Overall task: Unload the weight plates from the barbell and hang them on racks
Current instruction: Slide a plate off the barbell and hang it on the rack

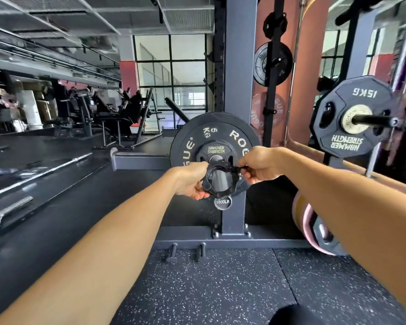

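A black Rogue 5 kg plate [195,139] sits on the barbell sleeve in front of me, with a smaller Hammer Strength plate [217,150] against its face. The sleeve's end cap [223,202] reads 1500LB. A black barbell collar [220,180] rings the sleeve near its end. My left hand [192,179] grips the collar's left side. My right hand [258,164] pinches the collar's lever at the right.
The grey rack upright [237,66] stands right behind the plate. A 15 kg Hammer Strength plate [352,116] hangs on a peg at right, smaller plates [272,63] on the rack behind. Pink plates [307,221] lean low at right. Loose barbells [33,174] lie on the floor at left.
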